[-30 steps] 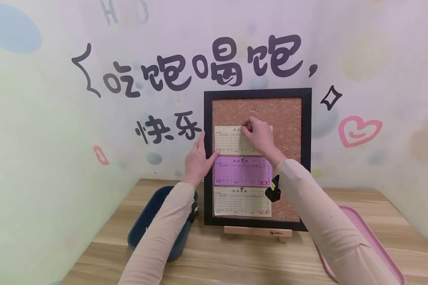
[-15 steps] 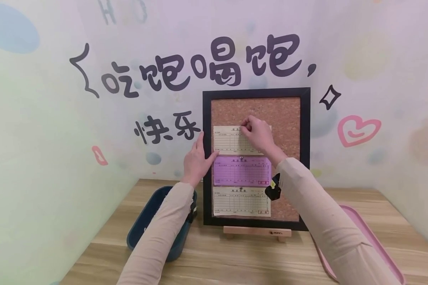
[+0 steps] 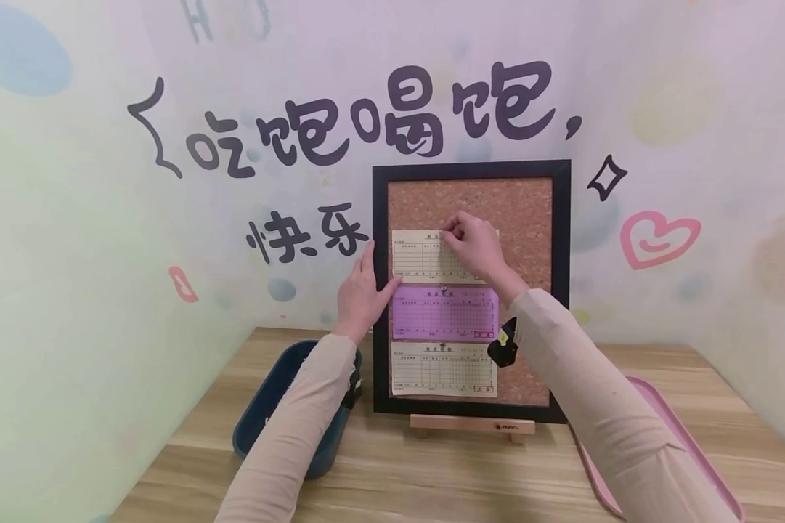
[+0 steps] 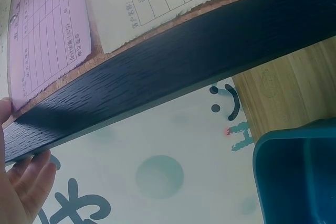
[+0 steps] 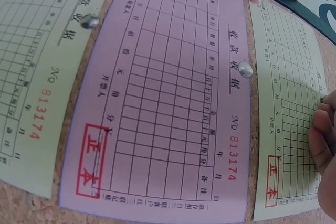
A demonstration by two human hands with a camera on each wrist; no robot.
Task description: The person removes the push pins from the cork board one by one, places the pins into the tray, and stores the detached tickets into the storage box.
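A black-framed cork board (image 3: 472, 200) bears three receipts. The top pale-yellow receipt (image 3: 410, 256), purple receipt (image 3: 444, 314) and lower pale-yellow receipt (image 3: 443, 370) lie one above another. Silver thumbtacks hold the lower two, as the purple sheet's thumbtack (image 5: 245, 70) shows in the right wrist view. My left hand (image 3: 362, 301) grips the board's left side; in the left wrist view its thumb lies in front, its fingers (image 4: 39, 179) behind. With curled fingers, my right hand (image 3: 478, 248) pinches at the top receipt's upper middle. Whatever sits between those fingertips is hidden.
A small wooden easel (image 3: 472, 424) supports the board on the wood-grain table (image 3: 444, 487). To the left stands a dark blue bin (image 3: 327, 465), partly under my left sleeve. A pink tray (image 3: 682, 436) lies at right, partly behind my right sleeve. A lettered wall (image 3: 725, 145) rises behind.
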